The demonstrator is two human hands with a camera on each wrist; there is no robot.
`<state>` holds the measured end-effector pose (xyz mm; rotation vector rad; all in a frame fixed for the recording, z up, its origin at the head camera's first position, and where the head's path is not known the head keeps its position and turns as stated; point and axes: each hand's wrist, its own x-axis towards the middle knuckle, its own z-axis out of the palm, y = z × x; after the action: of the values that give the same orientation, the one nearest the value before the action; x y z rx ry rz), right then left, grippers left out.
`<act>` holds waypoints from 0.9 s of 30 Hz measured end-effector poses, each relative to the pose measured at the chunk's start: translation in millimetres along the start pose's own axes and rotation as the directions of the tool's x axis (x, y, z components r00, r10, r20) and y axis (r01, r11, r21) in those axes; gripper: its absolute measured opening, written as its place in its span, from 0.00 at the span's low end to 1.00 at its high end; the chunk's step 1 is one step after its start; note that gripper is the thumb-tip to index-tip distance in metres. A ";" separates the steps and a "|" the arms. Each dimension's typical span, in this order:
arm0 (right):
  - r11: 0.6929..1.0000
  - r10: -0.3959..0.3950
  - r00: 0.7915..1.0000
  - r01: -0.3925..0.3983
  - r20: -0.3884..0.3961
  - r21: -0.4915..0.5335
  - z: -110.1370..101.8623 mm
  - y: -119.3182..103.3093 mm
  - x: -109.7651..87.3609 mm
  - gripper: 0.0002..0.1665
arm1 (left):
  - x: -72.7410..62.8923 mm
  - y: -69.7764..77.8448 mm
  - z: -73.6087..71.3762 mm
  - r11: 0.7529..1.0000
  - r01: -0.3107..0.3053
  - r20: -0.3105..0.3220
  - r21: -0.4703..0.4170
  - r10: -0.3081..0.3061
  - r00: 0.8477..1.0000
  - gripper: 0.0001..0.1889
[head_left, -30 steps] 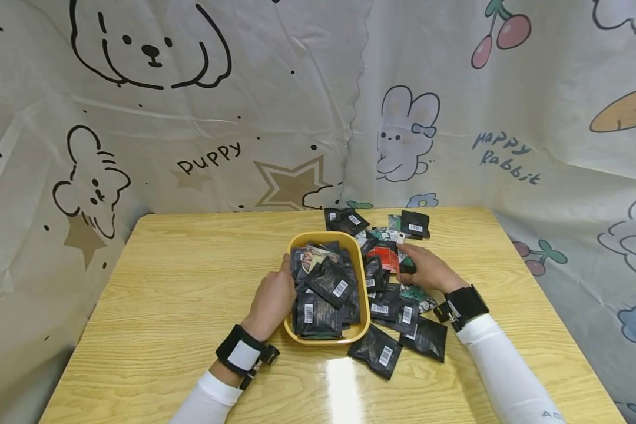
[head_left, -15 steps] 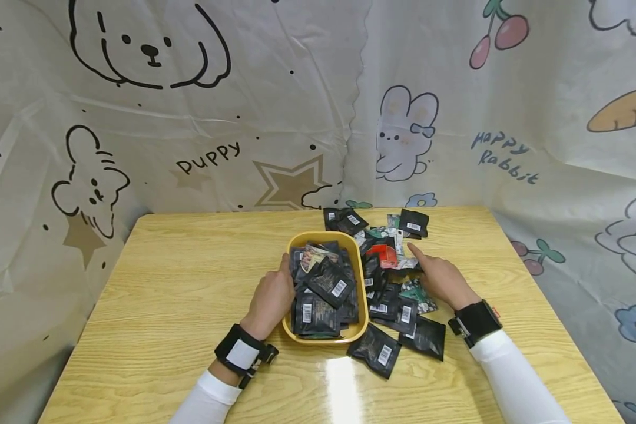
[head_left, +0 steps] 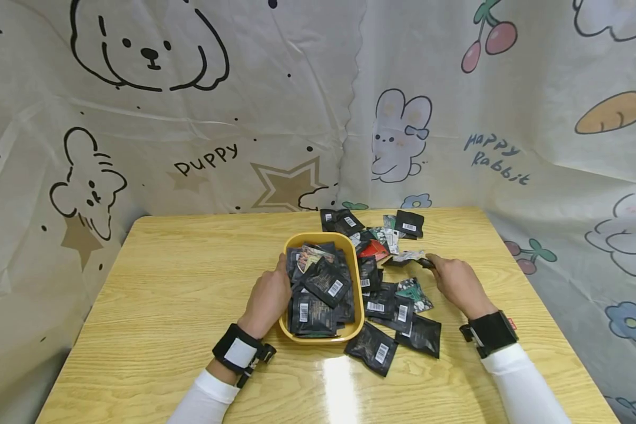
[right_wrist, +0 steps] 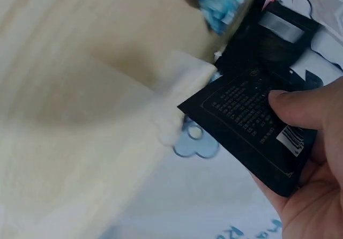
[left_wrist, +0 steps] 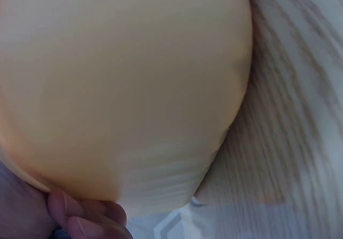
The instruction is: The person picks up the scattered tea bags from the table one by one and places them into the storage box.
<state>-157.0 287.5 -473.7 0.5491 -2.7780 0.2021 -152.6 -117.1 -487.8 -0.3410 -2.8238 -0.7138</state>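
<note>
A yellow plastic bin (head_left: 361, 318) stands on the table, loaded with black sachets (head_left: 327, 281). At its left side my left hand (head_left: 267, 297) grips the rim; in the left wrist view curled fingers (left_wrist: 88, 217) lie against the bin wall (left_wrist: 128, 89). Right of the loose pile, my right hand (head_left: 462, 284) pinches a flat black sachet (right_wrist: 246, 126) with fine print and a barcode. The thumb lies on its printed face, and the fingers are partly hidden beneath. Close to its far edge is another sachet (head_left: 405, 257), patterned and tilted up; whether they touch, I cannot tell.
Loose sachets lie right of the bin: black ones (head_left: 373, 348), a green patterned one (head_left: 414, 294) and a red one (head_left: 375, 249). More lie at the back edge, including a black one (head_left: 409, 224). A printed cloth (head_left: 217, 118) hangs behind the wooden table (head_left: 191, 265).
My right hand has drawn back to the right from the pile and now pinches a black sachet raised from the table. The left hand keeps its grip on the bin.
</note>
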 end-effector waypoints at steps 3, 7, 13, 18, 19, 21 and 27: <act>0.999 -0.036 0.997 0.037 -0.064 0.002 -9.8 -4.1 2.2 0.12 | 0.9 -1.0 -1.3 1.000 0.006 0.005 -0.008 -0.006 1.000 0.26; 0.995 -0.091 0.983 0.097 -0.157 0.030 -25.5 -18.4 10.3 0.14 | 2.4 -3.7 -2.9 1.000 0.008 0.005 -0.016 -0.008 1.000 0.26; 0.970 -0.198 0.927 0.231 -0.318 0.071 -47.2 -66.5 37.4 0.18 | 2.0 -5.4 -4.7 1.000 0.020 0.001 -0.020 -0.020 1.000 0.26; 0.929 -0.298 0.871 0.359 -0.390 0.090 -51.9 -108.7 64.2 0.21 | 1.3 -4.0 -3.1 0.999 0.030 0.015 -0.029 -0.030 0.999 0.26; 0.922 -0.314 0.863 0.377 -0.395 0.091 -50.8 -115.8 69.4 0.21 | 1.3 -3.5 -2.5 0.999 0.031 0.019 -0.033 -0.031 0.999 0.26; 0.908 -0.341 0.852 0.408 -0.398 0.094 -45.1 -129.0 78.6 0.22 | 1.3 -2.5 -1.8 0.998 0.037 0.027 -0.043 -0.036 0.999 0.26; 0.863 -0.444 0.871 0.479 -0.210 0.160 -5.8 -160.7 89.3 0.23 | 1.0 -1.6 -0.1 0.997 0.033 0.024 -0.072 -0.031 0.999 0.26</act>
<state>-171.3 110.1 -427.2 1.1766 -2.3872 0.4093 -153.9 -118.3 -488.2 -0.3183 -2.8365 -0.8252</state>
